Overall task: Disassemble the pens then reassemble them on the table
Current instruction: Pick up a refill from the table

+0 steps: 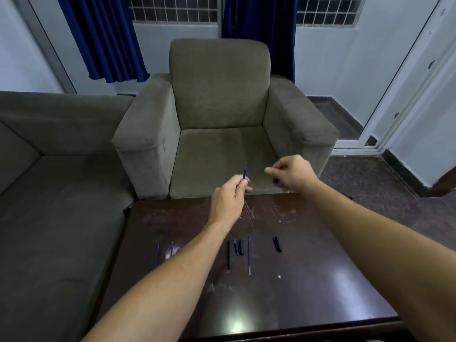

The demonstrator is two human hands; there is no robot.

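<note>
My left hand pinches a thin blue refill that points up and away, above the far edge of the dark table. My right hand hovers to its right with fingers curled around a small dark pen piece, mostly hidden under the palm. On the table lie two blue refills at the left, a black barrel, two short dark caps, another refill and a black cap.
A grey armchair stands right behind the table's far edge. A grey sofa runs along the left side. Dark floor lies to the right, with a white door frame beyond.
</note>
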